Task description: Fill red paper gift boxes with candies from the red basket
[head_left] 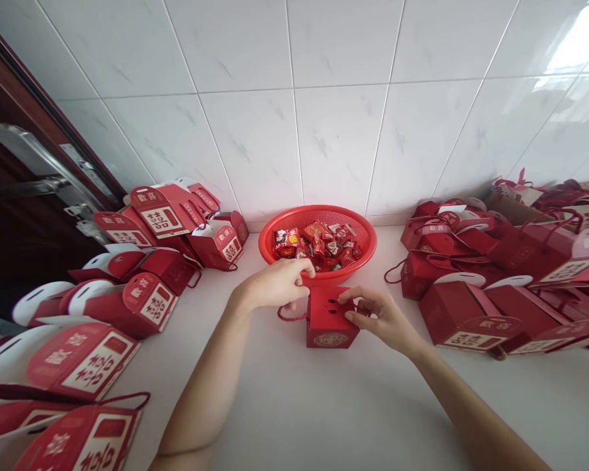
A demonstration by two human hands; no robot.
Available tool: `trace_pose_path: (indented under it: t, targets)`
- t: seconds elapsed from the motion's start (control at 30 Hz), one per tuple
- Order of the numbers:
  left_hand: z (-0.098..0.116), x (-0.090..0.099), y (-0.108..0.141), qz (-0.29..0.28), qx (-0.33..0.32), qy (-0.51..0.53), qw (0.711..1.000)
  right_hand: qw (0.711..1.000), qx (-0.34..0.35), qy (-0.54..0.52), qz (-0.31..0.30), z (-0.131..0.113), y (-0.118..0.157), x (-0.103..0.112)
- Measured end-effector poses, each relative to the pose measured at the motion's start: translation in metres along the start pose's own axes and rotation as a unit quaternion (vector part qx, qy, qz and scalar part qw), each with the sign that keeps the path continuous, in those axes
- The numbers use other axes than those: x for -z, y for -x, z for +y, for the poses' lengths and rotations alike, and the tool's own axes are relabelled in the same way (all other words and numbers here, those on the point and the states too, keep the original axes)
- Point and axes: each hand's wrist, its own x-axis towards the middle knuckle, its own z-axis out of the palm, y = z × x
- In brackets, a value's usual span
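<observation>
A small red gift box [331,320] stands on the white surface before me, with dark holes in its top and a round pale emblem on its front. A dark red cord handle [293,316] loops out from its left side. My left hand [279,284] is over the box's upper left edge, fingers curled; whatever they hold is hidden. At the box's right edge, my right hand [373,311] grips with thumb and forefinger by the top holes. Right behind is a red plastic basket [368,252] containing red-wrapped candies [319,242].
Rows of red gift boxes [150,304], several with raised white-lined flaps, line the left side. More red boxes [466,311] are piled at the right. White tiles [343,144] cover the wall behind, and a dark door with a metal handle [39,186] is at far left.
</observation>
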Motion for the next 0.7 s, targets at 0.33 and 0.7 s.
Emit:
trace_pose_path:
  t: [0.33, 0.7]
  targets:
    - [-0.017, 0.026, 0.022, 0.126, -0.037, -0.007, 0.991, 1.0, -0.026, 0.002, 0.003, 0.004, 0.0, -0.006]
    - [0.01, 0.001, 0.002, 0.049, -0.162, 0.184, 0.968, 0.999, 0.003, 0.021, 0.025, 0.001, 0.001, -0.01]
